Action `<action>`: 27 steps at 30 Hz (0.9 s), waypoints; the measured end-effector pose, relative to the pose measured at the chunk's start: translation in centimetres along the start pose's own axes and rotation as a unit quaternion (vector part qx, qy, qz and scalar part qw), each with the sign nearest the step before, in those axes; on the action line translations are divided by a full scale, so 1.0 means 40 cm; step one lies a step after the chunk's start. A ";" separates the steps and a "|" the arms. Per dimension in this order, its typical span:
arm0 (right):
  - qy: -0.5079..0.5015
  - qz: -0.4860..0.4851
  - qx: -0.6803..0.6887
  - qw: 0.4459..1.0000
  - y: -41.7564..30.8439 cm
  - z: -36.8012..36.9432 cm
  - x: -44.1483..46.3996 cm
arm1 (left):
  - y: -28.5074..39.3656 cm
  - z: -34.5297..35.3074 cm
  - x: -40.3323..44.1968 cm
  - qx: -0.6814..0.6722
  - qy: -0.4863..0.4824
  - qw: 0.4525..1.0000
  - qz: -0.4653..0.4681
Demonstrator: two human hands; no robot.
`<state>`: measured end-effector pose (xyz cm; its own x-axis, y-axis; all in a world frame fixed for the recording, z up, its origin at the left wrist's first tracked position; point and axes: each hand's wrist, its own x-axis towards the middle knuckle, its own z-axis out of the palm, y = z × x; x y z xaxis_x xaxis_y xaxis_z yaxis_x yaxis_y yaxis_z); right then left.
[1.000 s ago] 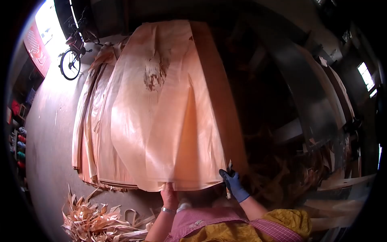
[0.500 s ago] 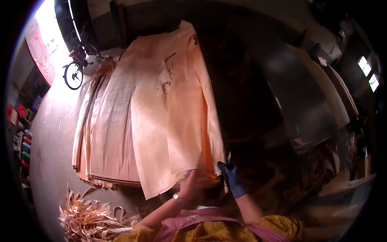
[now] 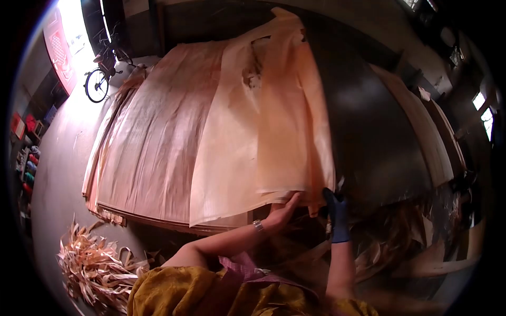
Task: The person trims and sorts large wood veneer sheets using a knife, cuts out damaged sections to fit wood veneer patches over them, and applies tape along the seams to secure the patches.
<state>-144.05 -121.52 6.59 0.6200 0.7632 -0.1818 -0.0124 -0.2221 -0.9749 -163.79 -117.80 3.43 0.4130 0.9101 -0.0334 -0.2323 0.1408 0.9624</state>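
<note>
A large pale orange sheet of wood veneer [image 3: 232,142] lies over a broad stack of veneer [image 3: 153,137], its top end ragged and a torn hole near the top. My bare left hand [image 3: 284,211], with a metal watch at the wrist, is closed on the sheet's near edge, some fingers hidden beneath it. My right hand [image 3: 338,215], in a blue and black glove, is closed at the sheet's near right corner. A small pale tip shows by the glove; I cannot tell what it is.
A dark, flat panel [image 3: 377,137] lies right of the sheet, with more veneer sheets [image 3: 416,116] beyond. Veneer scraps [image 3: 100,263] are heaped on the floor at lower left. A bicycle [image 3: 100,79] stands near the bright doorway. Loose strips [image 3: 379,247] lie at lower right.
Both hands and the held veneer sheet have shifted right across the stack, exposing more of the stack on the left. The view has shifted too, and the dark panel shows more clearly.
</note>
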 end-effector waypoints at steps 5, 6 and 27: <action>-0.004 -0.060 -0.024 0.998 -0.046 -0.258 0.223 | 0.001 0.269 0.172 0.002 -0.026 0.999 0.027; 0.006 -0.052 -0.015 0.999 -0.061 -0.305 0.257 | -0.007 0.320 0.212 -0.024 -0.050 0.998 -0.020; 0.059 -0.057 -0.162 0.983 -0.155 -1.363 0.931 | -0.286 1.289 0.581 -0.142 -0.027 0.979 -0.146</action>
<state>-78.12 -124.81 12.87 0.6900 0.7228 -0.0389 0.3018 -0.3361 -0.8922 -106.14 -118.34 5.53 0.5420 0.7941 -0.2752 -0.3296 0.5021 0.7996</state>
